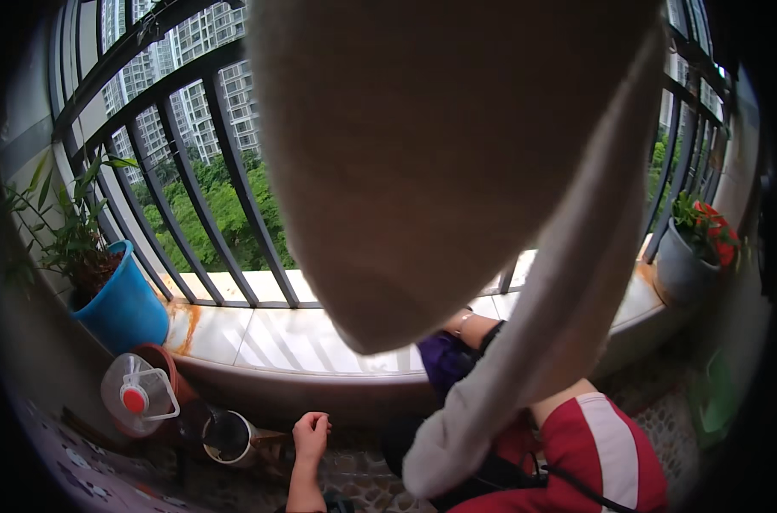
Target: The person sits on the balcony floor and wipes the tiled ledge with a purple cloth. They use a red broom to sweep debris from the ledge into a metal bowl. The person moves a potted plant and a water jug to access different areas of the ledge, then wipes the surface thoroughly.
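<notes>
My left hand [311,436] is above the pebbled floor at the lower middle, its fingers curled together with nothing visible in them. A pale, blurred fabric [414,160] hangs close to the camera and covers much of the view. Behind it, only the wrist side of my right hand [463,322] shows, with a thin bracelet; its fingers are hidden. Dark purple cloth [446,362] lies just below that wrist, against the tiled ledge [286,340]. Whether the right hand grips the cloth is not visible. Red shorts with a white stripe [609,442] cover my bent leg.
Dark metal railing [225,167] runs along the ledge. A blue pot [129,308] with a plant stands left, a grey pot [683,263] with a plant right. Below the blue pot are a clear plastic jug [119,378] with a red cap and a white-rimmed container [244,426].
</notes>
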The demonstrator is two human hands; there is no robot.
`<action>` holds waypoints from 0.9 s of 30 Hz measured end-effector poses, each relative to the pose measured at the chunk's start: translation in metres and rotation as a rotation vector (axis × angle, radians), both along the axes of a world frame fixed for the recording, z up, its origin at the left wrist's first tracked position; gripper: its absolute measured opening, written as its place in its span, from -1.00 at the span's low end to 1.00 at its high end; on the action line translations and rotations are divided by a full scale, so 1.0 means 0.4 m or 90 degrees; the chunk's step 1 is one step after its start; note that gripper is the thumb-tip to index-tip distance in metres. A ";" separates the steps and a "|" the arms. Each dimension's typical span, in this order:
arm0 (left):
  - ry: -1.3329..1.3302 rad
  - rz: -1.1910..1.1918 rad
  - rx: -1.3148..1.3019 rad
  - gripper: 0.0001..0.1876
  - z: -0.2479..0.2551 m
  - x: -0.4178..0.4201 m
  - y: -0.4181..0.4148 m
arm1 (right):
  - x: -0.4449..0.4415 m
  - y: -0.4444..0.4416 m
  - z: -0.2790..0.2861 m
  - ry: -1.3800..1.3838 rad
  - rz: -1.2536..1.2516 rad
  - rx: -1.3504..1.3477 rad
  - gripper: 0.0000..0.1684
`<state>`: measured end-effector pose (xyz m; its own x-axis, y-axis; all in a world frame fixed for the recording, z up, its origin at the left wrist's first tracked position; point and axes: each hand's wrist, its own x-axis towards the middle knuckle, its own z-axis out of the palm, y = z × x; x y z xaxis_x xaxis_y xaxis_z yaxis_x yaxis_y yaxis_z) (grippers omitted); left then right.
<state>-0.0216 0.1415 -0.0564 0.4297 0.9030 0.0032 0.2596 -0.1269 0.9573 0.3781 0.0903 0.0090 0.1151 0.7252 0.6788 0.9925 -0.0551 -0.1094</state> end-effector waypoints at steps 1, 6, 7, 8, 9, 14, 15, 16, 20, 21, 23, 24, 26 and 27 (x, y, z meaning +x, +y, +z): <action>-0.005 -0.001 -0.023 -0.86 -0.020 0.005 0.010 | 0.033 0.025 -0.019 0.004 0.021 0.031 -0.42; -0.002 0.041 -0.080 -0.86 -0.053 -0.028 0.027 | -0.058 -0.063 0.042 0.000 -0.112 -0.270 -0.46; 0.002 0.048 -0.086 -0.86 -0.080 -0.042 0.034 | -0.085 -0.096 0.074 0.067 -0.121 -0.263 -0.46; 0.008 0.059 -0.085 -0.86 -0.131 -0.061 0.053 | -0.097 -0.136 0.093 0.062 -0.085 -0.225 -0.47; -0.006 0.047 -0.106 -0.86 -0.133 -0.059 0.059 | -0.101 -0.187 0.114 0.053 -0.060 -0.189 -0.46; 0.005 0.020 -0.005 -0.86 0.067 -0.011 -0.021 | -0.009 -0.332 0.107 0.056 -0.116 -0.271 -0.55; 0.007 0.018 0.003 -0.86 0.067 -0.015 -0.025 | 0.032 -0.357 0.085 0.014 -0.139 -0.276 -0.55; 0.014 0.025 0.001 -0.86 0.069 -0.024 -0.025 | 0.041 -0.364 0.096 -0.027 -0.154 -0.281 -0.55; -0.009 0.028 0.000 -0.86 0.056 -0.032 -0.034 | 0.042 -0.385 0.073 0.011 -0.217 -0.283 -0.49; -0.002 0.024 0.004 -0.86 0.061 -0.028 -0.036 | 0.037 -0.356 0.056 0.012 -0.101 -0.221 -0.47; 0.013 0.015 0.009 -0.85 0.065 -0.011 -0.037 | 0.034 -0.316 0.037 0.022 -0.012 -0.238 -0.47; 0.025 0.019 0.006 -0.84 0.063 -0.013 -0.037 | -0.001 -0.272 0.038 0.032 0.040 -0.249 -0.47; 0.037 0.010 0.015 -0.86 0.059 -0.012 -0.036 | -0.080 -0.186 0.062 0.048 0.133 -0.264 -0.47; 0.042 0.006 0.021 -0.86 0.057 -0.011 -0.033 | -0.120 -0.145 0.082 0.054 0.179 -0.269 -0.47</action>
<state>-0.0260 0.1282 -0.0334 0.4219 0.9066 0.0048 0.3227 -0.1551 0.9337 0.3302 0.0323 0.0417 -0.0817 0.9450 0.3167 0.9639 0.1557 -0.2161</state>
